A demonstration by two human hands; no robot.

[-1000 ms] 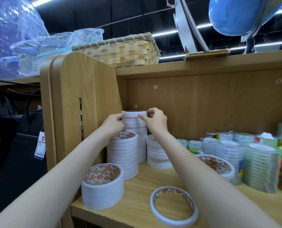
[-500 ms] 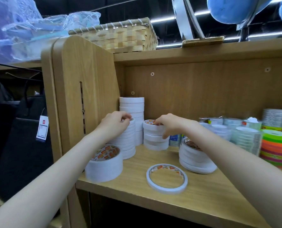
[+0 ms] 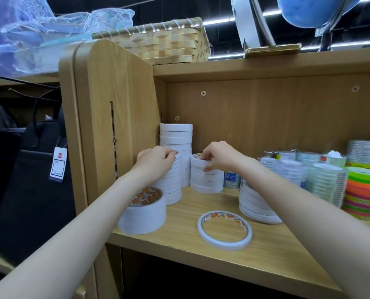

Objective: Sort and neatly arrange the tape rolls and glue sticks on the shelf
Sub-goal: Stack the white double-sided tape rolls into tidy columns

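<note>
At the shelf's back left corner: a tall stack of white tape rolls [image 3: 176, 139] stands against the back panel and the side wall.
Shelf [image 3: 179, 238]: a light wood board that carries all the tape; its front edge runs from lower left to lower right.
Woven basket [image 3: 164, 43]: on the board above, over the left end.
Black bag [image 3: 26, 190]: hangs outside the left wall, with a white tag [image 3: 58, 165] on it.
Coloured rolls [image 3: 363, 193]: a stack of green, orange and pink tape at the right edge.
Clear rolls [image 3: 324, 184]: wrapped stacks just left of the coloured ones, toward the back.
Front left roll [image 3: 143, 212]: a wide white roll with a red and yellow printed core, lying flat at the front left corner.
Right stack [image 3: 255, 203]: white rolls leaning a little, partly behind my right forearm.
Left stack [image 3: 171, 182]: white rolls in front of the tall one, just behind the wide roll.
Middle stack [image 3: 205, 180]: a shorter pile of white rolls, near the left stack but apart from it.
Thin roll [image 3: 224, 229]: one narrow roll lying flat and alone near the front edge, at the middle.
My left hand [image 3: 156, 161]: fingers curled, pinching the rim of the top roll of the left stack.
My right hand [image 3: 219, 156]: fingers curled over the top roll of the middle stack, thumb against its side, gripping it.
</note>
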